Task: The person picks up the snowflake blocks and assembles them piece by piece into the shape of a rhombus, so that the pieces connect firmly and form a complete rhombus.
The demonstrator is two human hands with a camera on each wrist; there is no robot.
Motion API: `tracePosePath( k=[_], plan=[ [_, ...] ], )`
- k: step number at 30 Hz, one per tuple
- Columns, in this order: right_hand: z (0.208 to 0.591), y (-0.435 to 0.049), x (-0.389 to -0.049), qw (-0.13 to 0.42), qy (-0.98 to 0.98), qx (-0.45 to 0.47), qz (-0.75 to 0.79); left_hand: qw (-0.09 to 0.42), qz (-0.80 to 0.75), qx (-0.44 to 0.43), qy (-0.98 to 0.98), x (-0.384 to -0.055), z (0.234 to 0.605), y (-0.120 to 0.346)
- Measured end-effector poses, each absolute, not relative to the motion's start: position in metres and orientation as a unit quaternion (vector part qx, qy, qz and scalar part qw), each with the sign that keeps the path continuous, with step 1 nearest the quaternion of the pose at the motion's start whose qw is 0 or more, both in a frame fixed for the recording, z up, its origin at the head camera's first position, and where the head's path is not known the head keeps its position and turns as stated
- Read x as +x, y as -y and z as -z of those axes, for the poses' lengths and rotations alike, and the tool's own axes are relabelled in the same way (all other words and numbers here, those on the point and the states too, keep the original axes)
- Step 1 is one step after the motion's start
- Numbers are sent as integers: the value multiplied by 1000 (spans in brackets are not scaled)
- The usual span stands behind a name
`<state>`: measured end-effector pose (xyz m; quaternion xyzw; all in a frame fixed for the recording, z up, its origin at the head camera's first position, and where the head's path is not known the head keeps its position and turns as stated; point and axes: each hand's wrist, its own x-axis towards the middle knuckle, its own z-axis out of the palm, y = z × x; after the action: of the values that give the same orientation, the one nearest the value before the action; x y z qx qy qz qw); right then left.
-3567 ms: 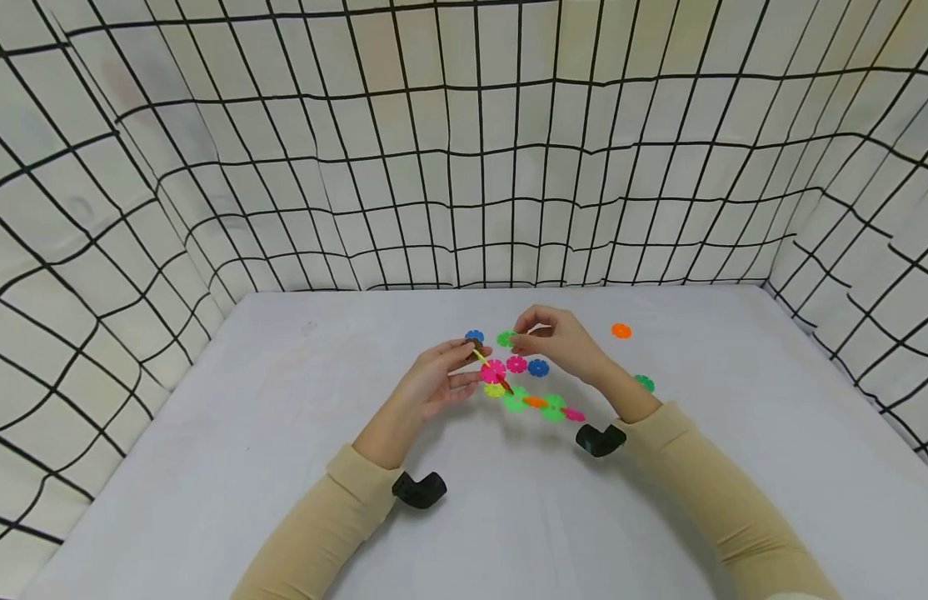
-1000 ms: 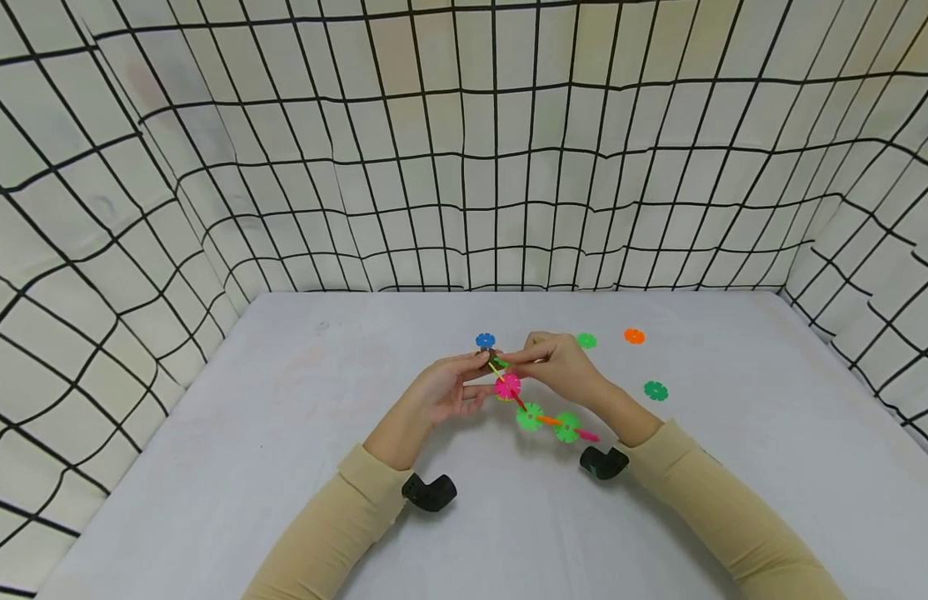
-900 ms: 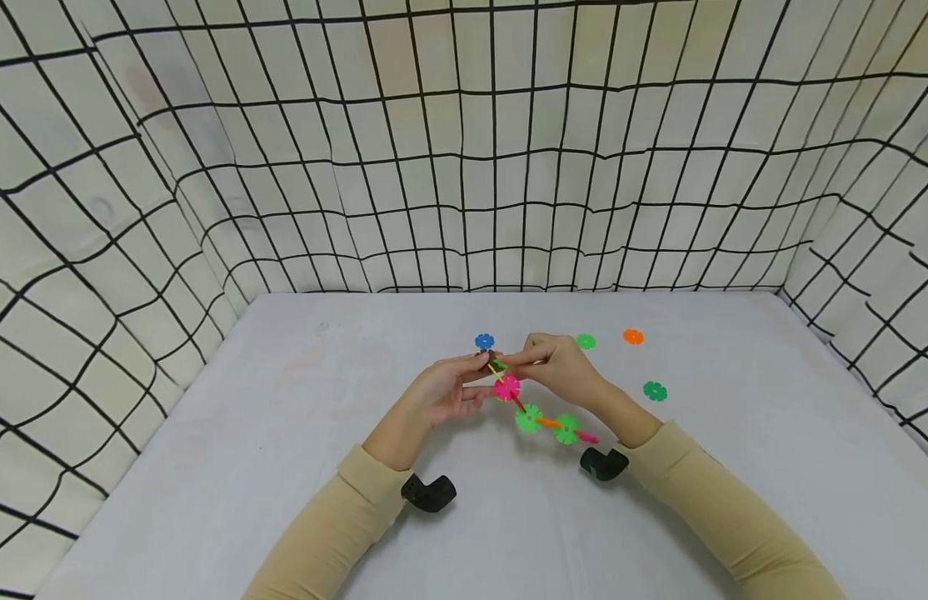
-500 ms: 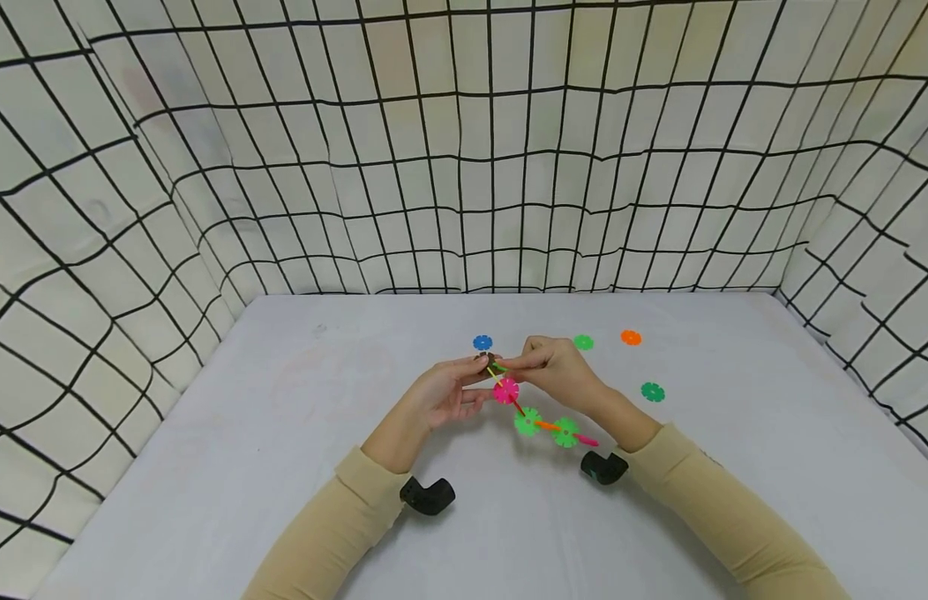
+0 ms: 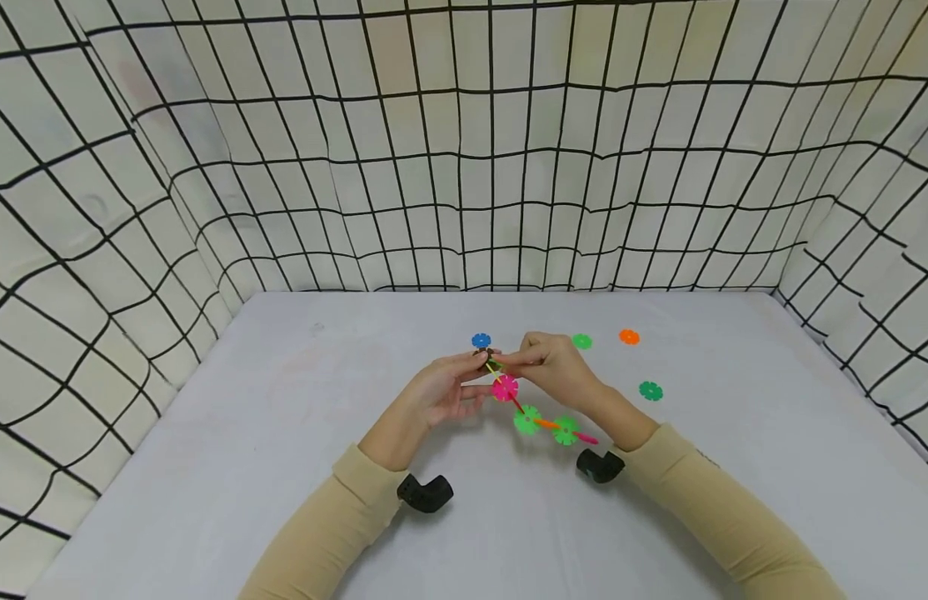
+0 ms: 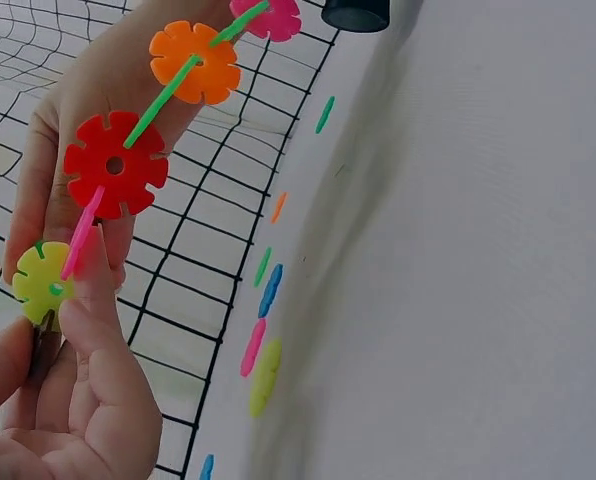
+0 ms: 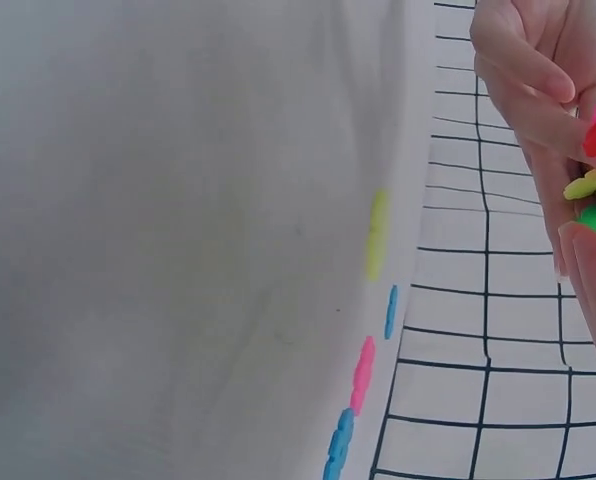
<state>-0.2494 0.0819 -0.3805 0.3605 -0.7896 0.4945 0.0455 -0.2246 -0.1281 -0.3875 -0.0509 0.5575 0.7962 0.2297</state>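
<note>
My left hand (image 5: 437,392) pinches a brown notched plastic disc (image 5: 485,357) between thumb and fingertips, over the table. From it trails a chain of interlocking snowflake discs: a yellow disc (image 6: 44,283), a pink disc (image 5: 505,387), a red disc (image 6: 113,165), then light green and orange ones, ending in a pink disc (image 5: 586,437) near the right cuff. My right hand (image 5: 557,367) pinches a green disc (image 7: 595,224) and brings its edge right at the brown disc. Fingers partly cover both discs.
On the white table lie a blue disc (image 5: 481,340) beyond the hands, a light green disc (image 5: 581,341), an orange disc (image 5: 629,337) and a darker green disc (image 5: 651,391) to the right. Other loose discs, including a yellow one (image 6: 265,377), lie nearer the hands. Black-gridded white cloth stands around.
Since the oldest frame, my right hand has picked up a green disc from the table and brought it to the brown one. Over the last second both hands stay nearly still.
</note>
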Motion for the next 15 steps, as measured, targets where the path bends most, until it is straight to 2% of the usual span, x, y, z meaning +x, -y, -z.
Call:
tracePosePath(
  k=[15],
  plan=[
    [372,-98,-258,-89,789,337,-507,228,-793,-51,-563,-228,385,131]
  ],
)
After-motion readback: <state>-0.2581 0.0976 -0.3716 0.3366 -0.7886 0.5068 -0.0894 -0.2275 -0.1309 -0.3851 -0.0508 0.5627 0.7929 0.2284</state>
